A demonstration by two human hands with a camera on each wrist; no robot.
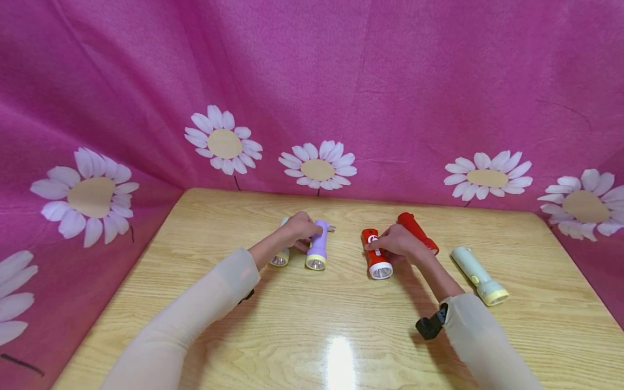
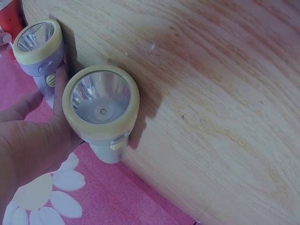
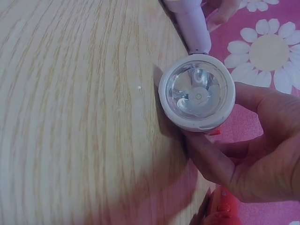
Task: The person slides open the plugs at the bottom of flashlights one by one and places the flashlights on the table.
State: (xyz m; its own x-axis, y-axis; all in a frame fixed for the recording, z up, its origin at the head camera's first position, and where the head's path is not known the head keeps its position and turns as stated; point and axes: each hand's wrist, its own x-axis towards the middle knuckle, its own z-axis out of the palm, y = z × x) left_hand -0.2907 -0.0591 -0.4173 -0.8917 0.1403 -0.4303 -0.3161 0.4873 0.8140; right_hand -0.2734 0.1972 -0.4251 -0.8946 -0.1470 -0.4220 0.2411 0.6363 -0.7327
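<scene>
A: Tagging hands first. Left hand [image 1: 300,230]?

B: Clamped on the purple torch [image 1: 319,242], digits on either side of it; torch sits just right of that hand. Pale torch [image 2: 102,112] is just to the hand's left. Can't tell if they touch.

A: Right hand [image 1: 397,241]?

B: Pinching the red torch [image 1: 377,257], which is at its left edge. Second red torch [image 1: 416,232] is close by on that hand's right, partly hidden; green torch [image 1: 478,273] lies farther right, apart from the fingers.

A: How'll they handle?

B: Judging by looks: hard plastic, stiff, light enough for one hand. Smooth shell, so a loose pinch could slip or let it roll. Flared heads, so maybe a bit head-heavy.

A: Fragile bits?

B: The red one's lens [image 3: 197,93], probably scratches or cracks if knocked. Also the purple one's prongs [image 1: 332,228], sticking out on the side away from the left hand; might snag or bend.

A: Where to grab?

B: Round the narrow barrel, just behind the flare, digits on opposite sides. Keep off the lens and prongs, and don't lean on the purple one's switch [image 2: 51,80]. Both current holds look about right.
</scene>
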